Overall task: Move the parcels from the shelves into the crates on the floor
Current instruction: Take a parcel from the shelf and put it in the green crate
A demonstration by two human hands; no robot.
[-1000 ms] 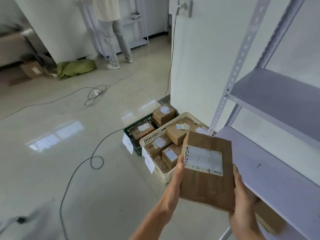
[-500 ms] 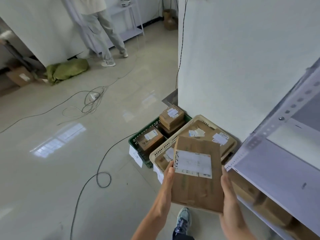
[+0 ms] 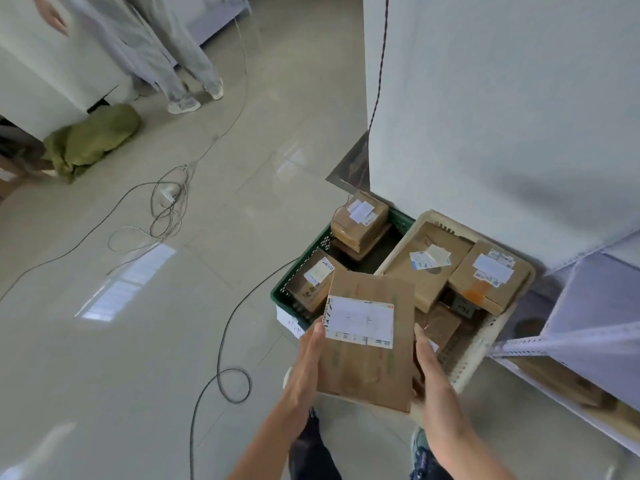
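Cardboard parcel (image 3: 367,362) edge-held, above beige crate (image 3: 485,344)

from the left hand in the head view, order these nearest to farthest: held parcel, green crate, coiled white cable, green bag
1. Held parcel, touching the left hand, between both hands.
2. Green crate, just beyond, ahead.
3. Coiled white cable, on the floor, ahead left.
4. Green bag, far left by the white panel.
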